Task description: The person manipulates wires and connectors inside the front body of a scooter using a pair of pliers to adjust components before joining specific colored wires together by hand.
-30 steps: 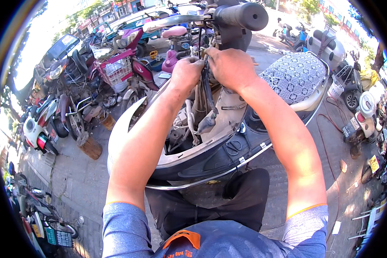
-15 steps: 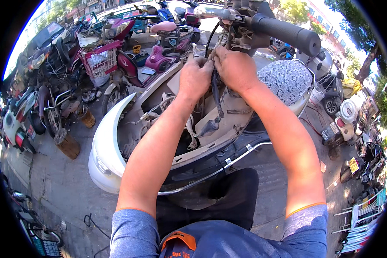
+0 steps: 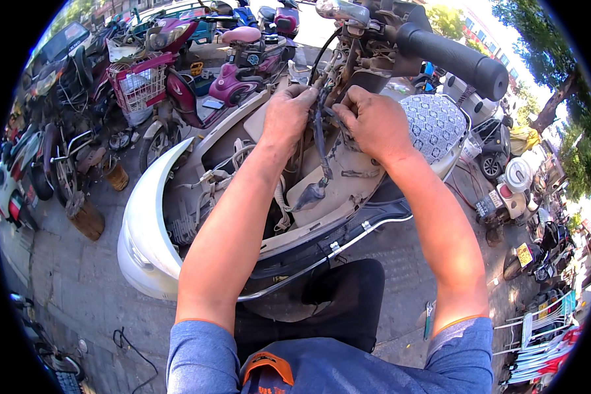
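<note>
Before me is a scooter with an opened body [image 3: 256,236] and white front shell [image 3: 141,230]. Dark taped wiring [image 3: 320,141] hangs from the handlebar area to a wrapped connector [image 3: 310,196]. My left hand [image 3: 287,118] pinches the wiring at its upper part, fingertips hidden against it. Just right of it, my right hand [image 3: 375,125] is closed, thumb and forefinger pinched beside the wires; what they hold is too small to make out. The black handlebar grip [image 3: 453,62] sticks out above my hands; loose pale cables [image 3: 213,177] lie inside the body.
The patterned seat [image 3: 433,128] is behind my right hand. Parked scooters [image 3: 236,82], a pink basket bike [image 3: 141,85] and stumps [image 3: 84,217] line the left. More vehicles, a bucket [image 3: 517,171] and white racks [image 3: 535,335] stand right. Pliers [image 3: 428,320] lie on the ground.
My right hand has moved right and slightly down, away from my left hand, which stays at the wiring. The view has shifted, showing more handlebar and white front shell.
</note>
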`<control>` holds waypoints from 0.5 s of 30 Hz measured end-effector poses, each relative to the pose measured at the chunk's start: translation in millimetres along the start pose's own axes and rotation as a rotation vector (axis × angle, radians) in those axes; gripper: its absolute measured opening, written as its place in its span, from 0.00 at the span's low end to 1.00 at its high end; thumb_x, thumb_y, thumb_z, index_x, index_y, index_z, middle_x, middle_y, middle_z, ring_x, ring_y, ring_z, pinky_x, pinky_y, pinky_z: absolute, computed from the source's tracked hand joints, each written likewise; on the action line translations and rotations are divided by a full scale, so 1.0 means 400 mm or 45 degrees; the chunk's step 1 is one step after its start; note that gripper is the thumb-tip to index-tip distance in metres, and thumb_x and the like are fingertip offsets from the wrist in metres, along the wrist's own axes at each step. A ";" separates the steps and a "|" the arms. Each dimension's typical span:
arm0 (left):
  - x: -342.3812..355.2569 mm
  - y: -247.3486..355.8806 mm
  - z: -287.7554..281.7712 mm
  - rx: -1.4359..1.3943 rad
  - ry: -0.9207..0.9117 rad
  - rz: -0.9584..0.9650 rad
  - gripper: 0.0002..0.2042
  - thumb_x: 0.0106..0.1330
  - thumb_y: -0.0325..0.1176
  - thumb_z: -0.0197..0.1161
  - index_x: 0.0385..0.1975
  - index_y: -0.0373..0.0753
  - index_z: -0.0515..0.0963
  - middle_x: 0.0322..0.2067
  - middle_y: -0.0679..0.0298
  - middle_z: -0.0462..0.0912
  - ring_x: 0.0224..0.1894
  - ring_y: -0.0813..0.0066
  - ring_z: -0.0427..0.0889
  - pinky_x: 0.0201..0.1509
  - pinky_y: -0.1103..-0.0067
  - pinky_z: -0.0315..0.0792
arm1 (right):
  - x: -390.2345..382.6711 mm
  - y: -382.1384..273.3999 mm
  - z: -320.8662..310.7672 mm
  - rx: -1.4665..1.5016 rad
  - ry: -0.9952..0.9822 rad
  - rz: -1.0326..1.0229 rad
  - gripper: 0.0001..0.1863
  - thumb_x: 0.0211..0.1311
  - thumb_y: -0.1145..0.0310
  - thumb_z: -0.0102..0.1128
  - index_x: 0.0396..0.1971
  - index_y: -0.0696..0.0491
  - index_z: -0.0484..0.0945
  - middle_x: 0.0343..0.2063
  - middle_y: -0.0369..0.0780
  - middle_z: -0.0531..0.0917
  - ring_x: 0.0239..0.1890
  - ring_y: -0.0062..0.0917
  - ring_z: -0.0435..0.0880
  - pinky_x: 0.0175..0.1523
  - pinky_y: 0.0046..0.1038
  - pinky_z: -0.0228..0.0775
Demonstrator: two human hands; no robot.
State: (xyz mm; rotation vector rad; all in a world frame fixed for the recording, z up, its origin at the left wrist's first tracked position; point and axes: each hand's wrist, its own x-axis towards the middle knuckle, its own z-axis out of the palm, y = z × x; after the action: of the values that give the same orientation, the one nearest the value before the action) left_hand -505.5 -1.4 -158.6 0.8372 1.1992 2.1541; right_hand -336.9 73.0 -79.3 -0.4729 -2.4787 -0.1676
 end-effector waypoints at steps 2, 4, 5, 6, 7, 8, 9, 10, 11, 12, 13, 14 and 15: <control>-0.021 0.036 0.027 0.009 -0.006 -0.055 0.13 0.77 0.39 0.65 0.47 0.34 0.86 0.34 0.69 0.86 0.32 0.82 0.82 0.36 0.80 0.75 | -0.010 0.009 -0.018 -0.035 -0.073 0.003 0.08 0.69 0.61 0.64 0.38 0.49 0.83 0.32 0.48 0.89 0.38 0.47 0.89 0.43 0.49 0.79; -0.053 0.093 0.052 -0.008 0.020 -0.134 0.12 0.76 0.39 0.66 0.47 0.36 0.86 0.35 0.70 0.86 0.33 0.83 0.82 0.36 0.80 0.74 | -0.017 0.027 -0.002 0.016 0.069 -0.069 0.09 0.67 0.61 0.66 0.39 0.49 0.83 0.34 0.46 0.89 0.39 0.47 0.89 0.43 0.48 0.79; -0.035 0.088 0.039 0.032 -0.088 -0.145 0.10 0.75 0.38 0.66 0.45 0.39 0.86 0.35 0.70 0.85 0.33 0.84 0.81 0.35 0.79 0.73 | -0.014 0.028 0.001 0.044 0.146 -0.113 0.09 0.67 0.60 0.67 0.39 0.49 0.83 0.35 0.46 0.89 0.39 0.46 0.89 0.43 0.47 0.79; -0.024 0.087 0.033 0.072 -0.102 -0.172 0.09 0.74 0.37 0.66 0.44 0.39 0.86 0.34 0.70 0.85 0.32 0.84 0.80 0.34 0.80 0.73 | -0.011 0.028 0.001 0.050 0.154 -0.085 0.10 0.66 0.60 0.68 0.39 0.50 0.84 0.34 0.45 0.89 0.39 0.46 0.89 0.43 0.46 0.79; -0.013 0.084 0.022 0.117 -0.110 -0.201 0.08 0.74 0.36 0.66 0.44 0.40 0.86 0.34 0.71 0.85 0.31 0.83 0.80 0.33 0.80 0.72 | -0.005 0.014 0.003 0.062 0.160 -0.057 0.10 0.66 0.61 0.69 0.39 0.51 0.85 0.34 0.45 0.89 0.39 0.45 0.89 0.43 0.44 0.79; 0.002 0.075 0.010 0.161 -0.121 -0.229 0.07 0.74 0.35 0.67 0.43 0.40 0.86 0.33 0.71 0.84 0.30 0.83 0.79 0.33 0.80 0.72 | 0.000 0.001 0.004 0.072 0.167 -0.028 0.11 0.66 0.61 0.69 0.39 0.52 0.85 0.34 0.44 0.89 0.39 0.44 0.89 0.43 0.43 0.78; 0.021 0.067 -0.002 0.102 -0.108 -0.299 0.05 0.73 0.33 0.67 0.41 0.40 0.86 0.32 0.70 0.85 0.28 0.84 0.78 0.30 0.82 0.69 | 0.009 -0.010 0.008 0.110 0.170 -0.017 0.11 0.65 0.61 0.69 0.40 0.52 0.86 0.34 0.44 0.89 0.39 0.44 0.89 0.43 0.42 0.79; 0.020 0.070 0.002 0.133 -0.116 -0.316 0.05 0.73 0.32 0.67 0.41 0.40 0.86 0.32 0.71 0.84 0.27 0.84 0.77 0.29 0.83 0.67 | 0.014 -0.008 0.011 0.135 0.167 0.006 0.11 0.65 0.61 0.69 0.41 0.52 0.86 0.34 0.44 0.89 0.38 0.43 0.89 0.43 0.42 0.79; 0.020 0.074 0.005 0.164 -0.123 -0.331 0.04 0.73 0.31 0.67 0.41 0.39 0.85 0.31 0.71 0.84 0.26 0.85 0.76 0.28 0.84 0.66 | 0.018 -0.003 0.013 0.162 0.164 0.029 0.11 0.65 0.61 0.69 0.42 0.52 0.86 0.34 0.44 0.89 0.38 0.43 0.89 0.44 0.42 0.79; 0.019 0.077 0.011 0.196 -0.129 -0.346 0.04 0.73 0.30 0.67 0.42 0.39 0.85 0.30 0.71 0.84 0.25 0.85 0.75 0.27 0.85 0.64 | 0.020 0.006 0.020 0.156 0.158 0.033 0.12 0.65 0.62 0.70 0.42 0.52 0.87 0.34 0.44 0.89 0.38 0.42 0.89 0.44 0.41 0.79; 0.024 0.074 0.007 0.199 -0.137 -0.331 0.04 0.73 0.30 0.67 0.42 0.38 0.85 0.30 0.72 0.83 0.25 0.85 0.74 0.27 0.85 0.63 | 0.026 0.007 0.027 0.155 0.156 0.026 0.12 0.65 0.62 0.70 0.43 0.52 0.87 0.34 0.43 0.90 0.38 0.42 0.90 0.44 0.40 0.79; 0.029 0.070 0.006 0.201 -0.145 -0.315 0.04 0.73 0.29 0.67 0.42 0.38 0.85 0.29 0.72 0.82 0.24 0.86 0.72 0.26 0.84 0.62 | 0.031 0.007 0.030 0.154 0.153 0.020 0.12 0.65 0.62 0.70 0.43 0.52 0.87 0.34 0.43 0.90 0.38 0.42 0.90 0.44 0.40 0.80; 0.037 0.069 0.004 0.203 -0.153 -0.299 0.04 0.74 0.29 0.67 0.42 0.38 0.85 0.28 0.73 0.82 0.23 0.86 0.71 0.25 0.84 0.61 | 0.034 0.009 0.029 0.227 0.151 0.049 0.12 0.65 0.62 0.70 0.43 0.52 0.87 0.34 0.43 0.90 0.38 0.42 0.90 0.44 0.39 0.80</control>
State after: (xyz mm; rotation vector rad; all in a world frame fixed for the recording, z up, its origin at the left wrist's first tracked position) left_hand -518.2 -2.9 -130.1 0.8343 1.3485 1.8145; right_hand -351.9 82.8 -80.7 -0.4219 -2.3408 0.0397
